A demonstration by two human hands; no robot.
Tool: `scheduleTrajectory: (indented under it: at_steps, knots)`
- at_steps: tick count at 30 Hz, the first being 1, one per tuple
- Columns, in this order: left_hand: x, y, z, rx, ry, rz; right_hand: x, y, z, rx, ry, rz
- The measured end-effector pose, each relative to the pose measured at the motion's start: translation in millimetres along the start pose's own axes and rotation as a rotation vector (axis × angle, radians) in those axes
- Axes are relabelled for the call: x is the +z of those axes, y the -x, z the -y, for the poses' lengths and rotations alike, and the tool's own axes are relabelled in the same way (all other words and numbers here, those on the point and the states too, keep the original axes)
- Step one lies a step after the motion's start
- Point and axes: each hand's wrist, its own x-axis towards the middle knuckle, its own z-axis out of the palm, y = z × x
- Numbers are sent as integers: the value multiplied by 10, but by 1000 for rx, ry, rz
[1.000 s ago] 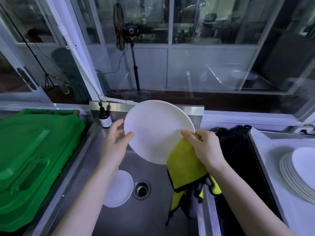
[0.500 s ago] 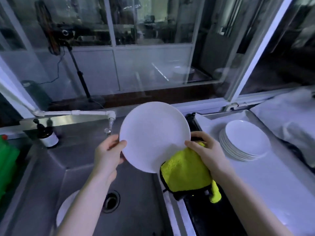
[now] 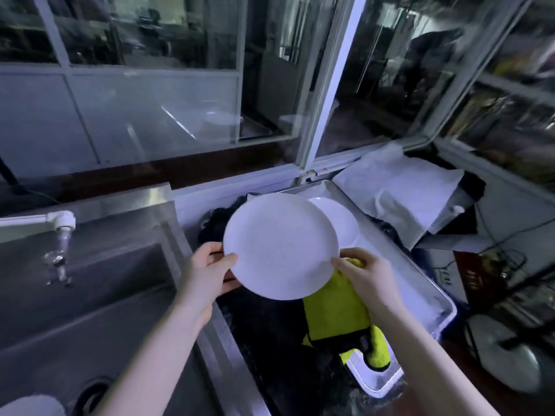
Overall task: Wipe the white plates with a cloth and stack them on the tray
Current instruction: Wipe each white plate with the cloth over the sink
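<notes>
White plate (image 3: 280, 246) held tilted, face toward camera, above dark mat (image 3: 270, 340) between sink (image 3: 105, 295) and tray (image 3: 447, 307). Left hand (image 3: 210, 271) grips left rim, thumb on face, fingers behind. Right hand (image 3: 365, 274) pinches yellow cloth (image 3: 333, 307) against lower right rim; cloth hangs over tray's near edge. Plate's far edge overlaps stacked plates (image 3: 342, 220) on tray. Bare tray floor shows right of cloth. Faucet (image 3: 61, 235) well apart, left.

No legible txt, labels, brands or nos. anywhere; surfaces too blurred to read
</notes>
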Motion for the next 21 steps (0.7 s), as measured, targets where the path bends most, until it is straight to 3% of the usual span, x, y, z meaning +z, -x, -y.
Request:
scheduleTrajectory:
  at_steps: [9,15,21]
  knots:
    - [1333,-476,359,-4,-73,49,-740,-954,-658,64,19,-89]
    - [2186,-931,668,-41,-161,-76,-1035,-1758,-1069,110,32,117]
    - [2521,-1304,916,-67,-283,-253,-922,-2425,-1383,90,60,214]
